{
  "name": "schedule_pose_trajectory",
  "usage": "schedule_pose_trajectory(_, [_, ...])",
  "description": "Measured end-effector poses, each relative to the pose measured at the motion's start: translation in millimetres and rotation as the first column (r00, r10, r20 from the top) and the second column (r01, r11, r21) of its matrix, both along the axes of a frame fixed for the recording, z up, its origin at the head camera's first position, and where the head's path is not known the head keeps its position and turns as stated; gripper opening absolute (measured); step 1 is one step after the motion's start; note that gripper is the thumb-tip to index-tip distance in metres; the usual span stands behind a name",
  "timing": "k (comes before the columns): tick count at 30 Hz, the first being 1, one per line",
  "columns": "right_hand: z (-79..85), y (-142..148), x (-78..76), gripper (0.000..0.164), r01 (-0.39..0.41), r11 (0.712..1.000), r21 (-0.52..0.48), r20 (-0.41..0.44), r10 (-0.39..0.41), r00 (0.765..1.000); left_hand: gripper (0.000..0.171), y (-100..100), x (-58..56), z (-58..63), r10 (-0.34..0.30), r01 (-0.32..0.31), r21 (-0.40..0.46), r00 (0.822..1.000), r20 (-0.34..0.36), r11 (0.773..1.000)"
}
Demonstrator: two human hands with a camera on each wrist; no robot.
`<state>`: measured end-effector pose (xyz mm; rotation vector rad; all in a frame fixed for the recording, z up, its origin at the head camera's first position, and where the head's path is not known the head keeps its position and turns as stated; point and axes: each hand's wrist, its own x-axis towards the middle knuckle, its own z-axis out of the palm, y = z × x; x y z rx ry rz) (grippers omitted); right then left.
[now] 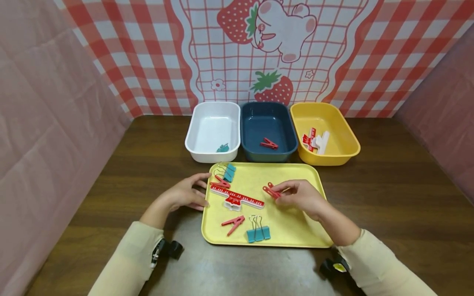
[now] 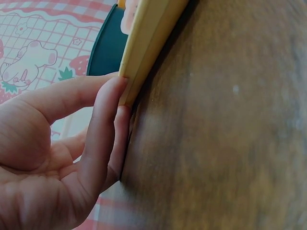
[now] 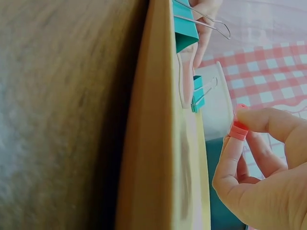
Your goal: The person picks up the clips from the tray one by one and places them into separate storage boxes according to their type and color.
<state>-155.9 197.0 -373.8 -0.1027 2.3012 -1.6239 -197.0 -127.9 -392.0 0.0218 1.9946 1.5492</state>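
My right hand (image 1: 301, 197) pinches a small red clothespin (image 1: 272, 190) between thumb and fingers over the yellow tray (image 1: 296, 234). In the right wrist view, the clothespin (image 3: 239, 125) shows between the fingertips, above the tray's surface. My left hand (image 1: 185, 192) rests at the tray's left rim, its fingertips touching the edge, apart from each other. On the tray lie a red-and-white long bar clip (image 1: 240, 196), two more red clothespins (image 1: 233, 224) and two teal binder clips (image 1: 258, 234), one near each end of the tray's left half.
Behind the tray stand three bins side by side: a white one (image 1: 212, 157) holding a teal binder clip (image 1: 223, 148), a dark blue one (image 1: 268, 156) with a red clothespin (image 1: 269, 143), and a yellow one (image 1: 342, 158) with red and white bar clips (image 1: 321, 142). Checked cloth hangs behind.
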Motion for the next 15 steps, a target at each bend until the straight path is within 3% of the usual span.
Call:
schedule_pose_trajectory(7, [2.8, 1.6, -3.2, 0.033, 0.037, 0.997, -0.064, -0.019, -0.038, 0.999, 0.085, -0.2, -0.5, -0.5, -0.004, 0.004, -0.004, 1.0, -0.001, 1.0])
schedule_pose_trajectory(15, [10.6, 0.9, -7.2, 0.033, 0.114, 0.993, -0.039, -0.06, -0.117, 0.991, 0.086, 0.2, 0.0, 0.7, -0.001, 0.001, 0.001, 1.0, -0.003, 1.0])
